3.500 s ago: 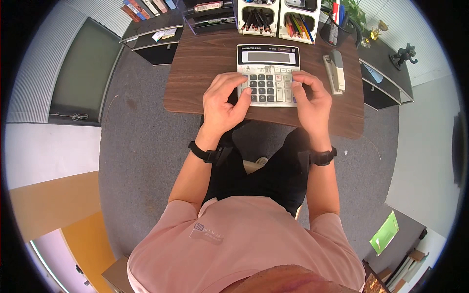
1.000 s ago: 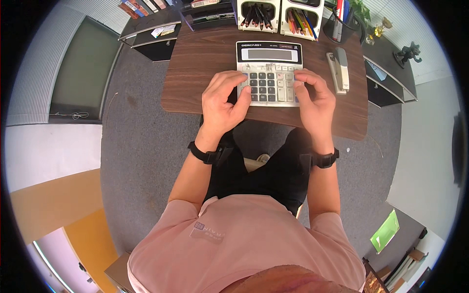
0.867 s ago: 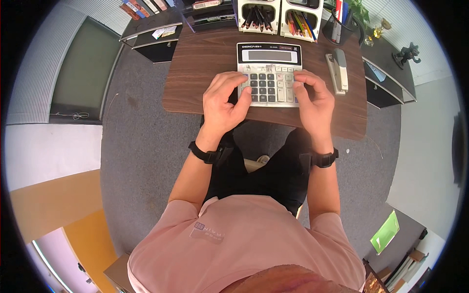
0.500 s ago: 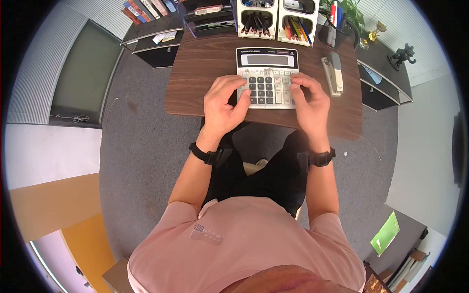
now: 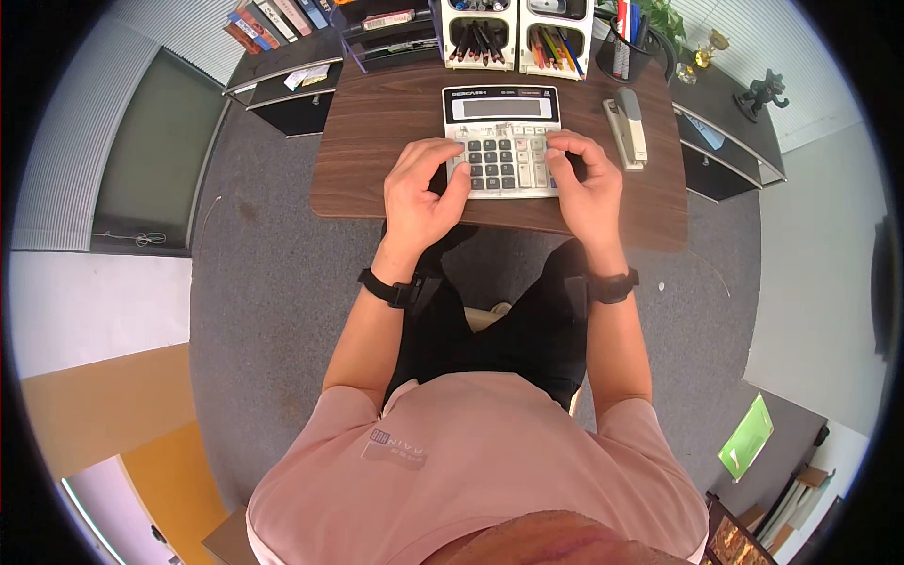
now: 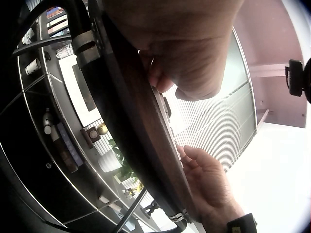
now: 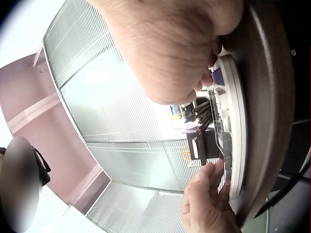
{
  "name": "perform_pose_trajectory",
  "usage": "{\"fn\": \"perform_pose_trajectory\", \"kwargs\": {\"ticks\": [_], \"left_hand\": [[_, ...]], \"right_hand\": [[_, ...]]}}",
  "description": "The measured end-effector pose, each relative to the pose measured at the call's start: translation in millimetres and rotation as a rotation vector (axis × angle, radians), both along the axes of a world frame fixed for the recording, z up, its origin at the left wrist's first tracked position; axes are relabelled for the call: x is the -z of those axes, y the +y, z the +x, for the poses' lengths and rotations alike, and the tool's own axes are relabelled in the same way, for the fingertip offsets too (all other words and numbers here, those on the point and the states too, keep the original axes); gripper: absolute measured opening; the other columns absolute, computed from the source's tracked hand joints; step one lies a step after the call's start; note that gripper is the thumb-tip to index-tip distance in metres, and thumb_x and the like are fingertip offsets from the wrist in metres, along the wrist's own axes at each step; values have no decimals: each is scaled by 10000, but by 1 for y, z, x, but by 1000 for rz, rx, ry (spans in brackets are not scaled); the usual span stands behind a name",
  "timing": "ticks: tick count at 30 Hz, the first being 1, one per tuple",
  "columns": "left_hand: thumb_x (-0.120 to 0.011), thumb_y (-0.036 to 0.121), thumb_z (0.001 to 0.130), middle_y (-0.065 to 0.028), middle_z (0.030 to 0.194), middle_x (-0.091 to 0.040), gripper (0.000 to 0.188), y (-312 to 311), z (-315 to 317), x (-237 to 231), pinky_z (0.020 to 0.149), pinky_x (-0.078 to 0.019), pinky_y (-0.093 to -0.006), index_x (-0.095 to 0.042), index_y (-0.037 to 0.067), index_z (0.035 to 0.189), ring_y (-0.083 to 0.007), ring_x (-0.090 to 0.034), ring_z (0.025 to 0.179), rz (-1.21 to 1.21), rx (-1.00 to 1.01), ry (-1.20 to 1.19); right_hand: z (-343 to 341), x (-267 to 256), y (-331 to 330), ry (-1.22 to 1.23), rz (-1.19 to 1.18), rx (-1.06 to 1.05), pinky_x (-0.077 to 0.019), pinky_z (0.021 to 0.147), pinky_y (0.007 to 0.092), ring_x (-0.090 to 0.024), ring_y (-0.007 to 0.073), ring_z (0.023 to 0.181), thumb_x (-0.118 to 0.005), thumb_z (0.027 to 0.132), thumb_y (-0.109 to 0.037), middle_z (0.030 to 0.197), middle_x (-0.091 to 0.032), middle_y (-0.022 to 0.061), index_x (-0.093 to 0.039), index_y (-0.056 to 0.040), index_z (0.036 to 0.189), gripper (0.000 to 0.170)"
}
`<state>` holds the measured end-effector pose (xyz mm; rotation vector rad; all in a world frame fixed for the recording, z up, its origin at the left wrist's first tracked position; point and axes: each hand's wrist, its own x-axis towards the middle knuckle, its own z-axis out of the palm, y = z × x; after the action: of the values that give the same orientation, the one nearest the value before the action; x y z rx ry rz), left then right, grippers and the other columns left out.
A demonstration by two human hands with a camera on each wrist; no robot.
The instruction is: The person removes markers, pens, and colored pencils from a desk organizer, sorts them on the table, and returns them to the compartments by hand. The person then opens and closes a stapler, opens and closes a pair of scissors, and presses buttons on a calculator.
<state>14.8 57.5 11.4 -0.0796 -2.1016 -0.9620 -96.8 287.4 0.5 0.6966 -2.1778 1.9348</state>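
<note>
A white desktop calculator [image 5: 501, 132] with a black top panel and dark and pale keys lies on the brown desk, its screen end away from me. My left hand [image 5: 417, 196] grips its left side, thumb over the lower keys and index fingertip by the upper edge. Opposite, my right hand [image 5: 593, 188] holds the right side, thumb and index finger bent in at the margin. In the right wrist view the calculator [image 7: 236, 121] appears edge-on between both hands, close to the desk's front edge. The remaining fingers are mostly hidden beneath the palms.
To the right of the calculator stands a grey and white stapler [image 5: 625, 130]. Behind are white holders with pencils [image 5: 554, 49], a black mesh cup [image 5: 633, 62] with pens, and a clear tray rack [image 5: 394, 40]. The desk [image 5: 363, 132] has a rounded front edge.
The head view has shifted slightly, so desk and calculator appear further left. Both hands stay at the calculator's sides, and the calculator keeps nearly the same place on the desk.
</note>
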Motion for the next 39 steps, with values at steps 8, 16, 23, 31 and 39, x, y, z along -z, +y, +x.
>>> {"fn": "perform_pose_trajectory", "kwargs": {"ticks": [8,16,23,31,39], "left_hand": [[-834,57,953,-181,1161,-841,215,0,0,0,965,-642,-449,-819,-8,1158,-371,-803,1100,0,-2,-1],[-835,48,948,-183,1164,-841,216,0,0,0,968,-642,-452,-818,-9,1156,-372,-804,1106,1,2,-2],[-841,51,942,-181,1165,-841,220,-1,-1,1,960,-641,-449,-819,-10,1152,-369,-801,1089,-6,2,16],[-821,26,975,-183,1218,-841,221,0,2,1,1018,-624,-425,-819,-10,1193,-350,-801,1136,-3,8,-13],[-823,31,976,-181,1222,-842,223,0,1,1,1020,-625,-429,-819,-8,1196,-351,-801,1141,-14,4,-12]], "right_hand": [[-1,2,0,1,-11,1,-532,1176,396,-730,259,1305,-813,1033,-72,1307,-846,118,-840,-38,1184,157],[0,-1,0,20,-3,-3,-533,1169,395,-728,256,1296,-819,1033,-72,1306,-847,116,-839,-40,1186,158],[0,0,0,14,1,-2,-530,1174,398,-725,258,1304,-828,1031,-73,1310,-846,115,-837,-43,1186,158],[1,0,0,6,-12,-6,-530,1177,401,-722,260,1313,-835,1036,-82,1319,-844,114,-839,-45,1194,162],[2,-2,0,-6,-4,-2,-529,1178,401,-721,260,1316,-832,1041,-91,1327,-841,116,-839,-43,1200,166]]}}
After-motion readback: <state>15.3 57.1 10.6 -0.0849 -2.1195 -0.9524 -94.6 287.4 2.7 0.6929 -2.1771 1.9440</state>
